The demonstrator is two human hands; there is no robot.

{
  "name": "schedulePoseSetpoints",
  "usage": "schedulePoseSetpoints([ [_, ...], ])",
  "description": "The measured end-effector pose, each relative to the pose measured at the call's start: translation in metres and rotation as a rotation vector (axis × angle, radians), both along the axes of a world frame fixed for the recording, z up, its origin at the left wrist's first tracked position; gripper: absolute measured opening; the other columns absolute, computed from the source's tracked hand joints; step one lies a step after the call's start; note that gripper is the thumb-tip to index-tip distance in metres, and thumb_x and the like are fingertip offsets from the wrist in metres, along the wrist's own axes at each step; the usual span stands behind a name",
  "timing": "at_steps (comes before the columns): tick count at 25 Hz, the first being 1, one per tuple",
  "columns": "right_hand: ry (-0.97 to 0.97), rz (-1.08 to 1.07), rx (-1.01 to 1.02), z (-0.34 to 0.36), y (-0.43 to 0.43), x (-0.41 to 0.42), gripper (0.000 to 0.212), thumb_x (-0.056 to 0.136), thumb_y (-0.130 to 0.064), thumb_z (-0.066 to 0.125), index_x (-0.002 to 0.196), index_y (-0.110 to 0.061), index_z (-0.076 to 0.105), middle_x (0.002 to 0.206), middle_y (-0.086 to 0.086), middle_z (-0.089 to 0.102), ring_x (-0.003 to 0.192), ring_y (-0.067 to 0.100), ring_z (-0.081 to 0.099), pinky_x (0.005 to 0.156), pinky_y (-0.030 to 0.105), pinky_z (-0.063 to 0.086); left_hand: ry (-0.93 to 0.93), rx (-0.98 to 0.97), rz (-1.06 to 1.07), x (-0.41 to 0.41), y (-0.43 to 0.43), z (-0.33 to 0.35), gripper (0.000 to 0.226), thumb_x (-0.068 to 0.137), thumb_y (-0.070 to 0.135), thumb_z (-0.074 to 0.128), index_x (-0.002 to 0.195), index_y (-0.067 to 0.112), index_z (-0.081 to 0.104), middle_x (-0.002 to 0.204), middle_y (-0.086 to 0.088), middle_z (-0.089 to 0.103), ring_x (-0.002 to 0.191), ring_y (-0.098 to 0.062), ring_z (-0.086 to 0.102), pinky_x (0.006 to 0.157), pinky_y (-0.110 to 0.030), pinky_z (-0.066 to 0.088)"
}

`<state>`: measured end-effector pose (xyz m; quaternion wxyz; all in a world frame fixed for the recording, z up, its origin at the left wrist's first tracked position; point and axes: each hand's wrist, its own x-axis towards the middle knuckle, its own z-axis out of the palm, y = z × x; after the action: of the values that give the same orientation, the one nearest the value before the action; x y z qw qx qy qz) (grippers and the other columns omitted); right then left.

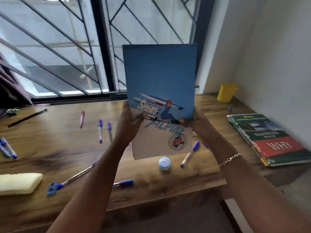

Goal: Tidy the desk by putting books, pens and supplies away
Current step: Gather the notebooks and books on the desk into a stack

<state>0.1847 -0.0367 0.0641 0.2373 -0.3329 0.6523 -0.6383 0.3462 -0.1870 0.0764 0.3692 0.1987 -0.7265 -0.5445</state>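
- Blue exercise book (159,91): thin, light, flexible; expect it to flop.
- Your left hand (129,121) and right hand (198,121) grip its lower side edges; support it near the spine.

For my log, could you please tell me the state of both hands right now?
The left hand holds the blue notebook by its left edge.
The right hand holds it by its right edge.

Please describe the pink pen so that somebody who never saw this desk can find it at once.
Start at the brown wooden desk under the barred window. Left of the blue book held upright lie three pens. The pink pen is the leftmost; its two neighbours are white with blue caps.
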Motion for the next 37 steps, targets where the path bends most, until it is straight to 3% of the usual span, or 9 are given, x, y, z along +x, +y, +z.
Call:
schedulePoseSetpoints([
  [8, -0.064, -0.218, 0.297, 0.0, 0.12, -0.075, 0.048, 0.087, 0.0, 0.056, 0.131, -0.014, 0.043, 0.122, 0.013, 0.058, 0.102, 0.027, 0.059, 0.081, 0.037, 0.052, -0.094, 0.35, -0.185, -0.099, 0.101, -0.024, 0.031, 0.086, -0.005, 0.057, 0.087, 0.023, 0.045, 0.107, -0.02, 0.061, 0.091, -0.028, 0.06, 0.085, -0.047, 0.053],
  [14, -0.129, -0.301, 0.32, -0.012, 0.168, -0.121, 0.04, 0.088, 0.002, 0.054, 0.125, -0.011, 0.051, 0.119, 0.018, 0.062, 0.102, 0.031, 0.063, 0.09, 0.043, 0.051, -0.164, 0.597, -0.364, -0.154, 0.133, -0.076, 0.027, 0.093, 0.007, 0.052, 0.12, 0.004, 0.048, 0.118, -0.018, 0.062, 0.102, -0.033, 0.063, 0.086, -0.047, 0.053],
  [19, -0.241, -0.322, 0.324, -0.012, 0.196, -0.169, 0.042, 0.088, 0.0, 0.053, 0.129, -0.01, 0.05, 0.116, 0.019, 0.063, 0.079, 0.025, 0.067, 0.066, 0.031, 0.057, -0.267, 0.086, -0.25, -0.176, 0.147, -0.114, 0.036, 0.101, 0.034, 0.031, 0.105, 0.017, 0.062, 0.113, -0.001, 0.066, 0.106, -0.016, 0.057, 0.093, -0.029, 0.044],
  [22, -0.323, -0.318, 0.322, -0.021, 0.196, -0.19, 0.045, 0.088, -0.002, 0.053, 0.13, -0.013, 0.048, 0.118, 0.02, 0.061, 0.08, 0.03, 0.065, 0.066, 0.034, 0.056, -0.555, -0.487, -0.36, -0.183, 0.145, -0.141, 0.053, 0.09, 0.038, 0.026, 0.134, 0.019, 0.049, 0.145, 0.0, 0.043, 0.142, -0.025, 0.024, 0.12, -0.041, 0.008],
  [25, -0.36, -0.284, 0.328, -0.029, 0.188, -0.203, 0.045, 0.087, -0.003, 0.054, 0.13, -0.015, 0.049, 0.116, 0.02, 0.063, 0.078, 0.029, 0.067, 0.063, 0.034, 0.056, -0.587, -0.919, -0.377, -0.18, 0.148, -0.149, 0.064, 0.082, 0.038, 0.033, 0.143, 0.019, 0.037, 0.151, -0.005, 0.035, 0.143, -0.033, 0.02, 0.111, -0.05, -0.002],
  [26, -0.376, -0.268, 0.324, -0.031, 0.185, -0.205, 0.045, 0.087, -0.002, 0.054, 0.13, -0.016, 0.049, 0.115, 0.019, 0.063, 0.076, 0.028, 0.069, 0.064, 0.035, 0.057, -0.547, -0.956, -0.32, -0.18, 0.15, -0.152, 0.062, 0.081, 0.035, 0.036, 0.141, 0.018, 0.039, 0.148, -0.006, 0.039, 0.141, -0.032, 0.026, 0.111, -0.05, 0.002],
  [30, -0.414, -0.201, 0.355, -0.043, 0.172, -0.206, 0.043, 0.088, 0.001, 0.052, 0.129, -0.012, 0.05, 0.116, 0.022, 0.063, 0.076, 0.026, 0.067, 0.061, 0.032, 0.056, -0.511, -0.336, -0.111, -0.185, 0.139, -0.128, 0.039, 0.096, 0.013, 0.041, 0.134, 0.016, 0.048, 0.14, -0.006, 0.049, 0.138, -0.025, 0.034, 0.116, -0.034, 0.016],
  [34, -0.497, -0.165, 0.338, -0.053, 0.169, -0.206, 0.043, 0.088, 0.002, 0.051, 0.129, -0.009, 0.05, 0.109, 0.021, 0.064, 0.074, 0.028, 0.065, 0.057, 0.031, 0.056, -0.805, -0.79, -0.234, -0.173, 0.145, -0.133, 0.073, 0.083, 0.051, 0.021, 0.148, 0.018, 0.022, 0.157, -0.006, 0.017, 0.146, -0.023, 0.001, 0.117, -0.039, -0.006],
  [37, -0.553, -0.143, 0.307, -0.053, 0.171, -0.207, 0.038, 0.088, 0.002, 0.049, 0.124, -0.01, 0.052, 0.101, 0.02, 0.065, 0.061, 0.024, 0.068, 0.048, 0.028, 0.055, -0.853, -0.974, -0.247, -0.166, 0.163, -0.143, 0.078, 0.073, 0.06, 0.027, 0.14, 0.022, 0.042, 0.147, -0.014, 0.04, 0.139, -0.03, 0.018, 0.11, -0.046, 0.003],
])
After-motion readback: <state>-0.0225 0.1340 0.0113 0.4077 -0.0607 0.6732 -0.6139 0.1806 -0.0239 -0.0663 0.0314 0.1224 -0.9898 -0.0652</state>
